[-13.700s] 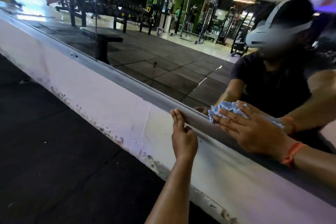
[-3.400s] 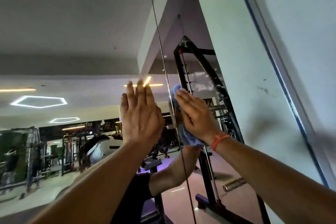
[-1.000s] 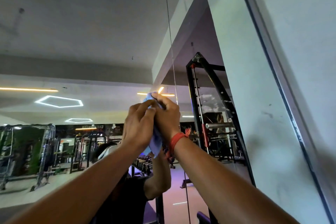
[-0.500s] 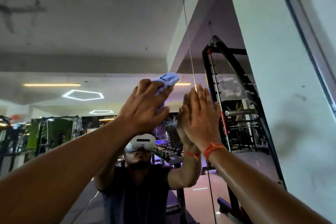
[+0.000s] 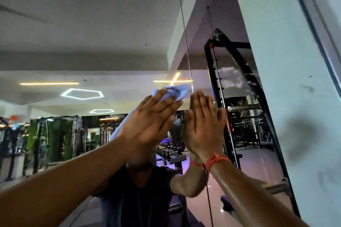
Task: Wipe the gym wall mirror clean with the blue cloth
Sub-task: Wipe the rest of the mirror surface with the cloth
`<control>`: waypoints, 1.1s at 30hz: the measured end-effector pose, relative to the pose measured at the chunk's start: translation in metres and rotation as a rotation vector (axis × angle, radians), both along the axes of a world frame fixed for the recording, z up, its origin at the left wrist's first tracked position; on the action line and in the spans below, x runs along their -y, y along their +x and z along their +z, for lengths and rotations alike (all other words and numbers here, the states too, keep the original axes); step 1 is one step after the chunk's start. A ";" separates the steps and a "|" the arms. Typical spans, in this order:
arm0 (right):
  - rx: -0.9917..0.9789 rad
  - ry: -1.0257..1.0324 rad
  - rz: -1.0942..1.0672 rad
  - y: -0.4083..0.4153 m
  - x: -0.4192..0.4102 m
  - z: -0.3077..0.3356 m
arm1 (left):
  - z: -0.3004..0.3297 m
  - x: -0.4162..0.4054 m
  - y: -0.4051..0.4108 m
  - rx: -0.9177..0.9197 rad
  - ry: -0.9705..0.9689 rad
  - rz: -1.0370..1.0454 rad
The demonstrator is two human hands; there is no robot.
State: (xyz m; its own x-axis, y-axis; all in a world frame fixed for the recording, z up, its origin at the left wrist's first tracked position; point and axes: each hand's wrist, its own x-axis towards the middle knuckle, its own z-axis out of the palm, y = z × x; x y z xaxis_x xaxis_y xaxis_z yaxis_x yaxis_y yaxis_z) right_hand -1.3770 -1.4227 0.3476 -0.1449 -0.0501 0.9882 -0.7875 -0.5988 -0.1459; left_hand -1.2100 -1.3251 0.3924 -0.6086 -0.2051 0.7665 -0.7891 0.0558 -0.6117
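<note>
Against the mirror (image 5: 110,24) — left hand (image 5: 147,125) flat, fingers extended, pressing the blue cloth (image 5: 173,92) to the glass; just right of it, right hand (image 5: 203,125) rests open-palmed, an orange wrist thread (image 5: 215,161) below.

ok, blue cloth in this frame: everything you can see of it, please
The blue cloth is light blue, soft and crumpled, apparently a thin fabric. The left hand presses it against the mirror with straight fingers, covering its middle. A bunched end shows above the fingertips, just left of the vertical seam between mirror panels; a narrower strip trails out below the hand's left edge towards the wrist. The right hand lies flat on the glass beside it, not touching it. No print or label shows.
</note>
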 end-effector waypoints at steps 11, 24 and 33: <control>-0.005 0.040 0.032 -0.003 -0.001 0.000 | 0.042 -0.005 -0.002 -0.147 -0.108 0.085; -0.063 -0.049 0.029 -0.019 0.004 -0.026 | 0.037 -0.007 0.018 0.087 -0.079 0.143; -0.113 -0.023 0.043 -0.024 0.001 -0.027 | -0.068 -0.017 0.021 0.308 0.115 0.058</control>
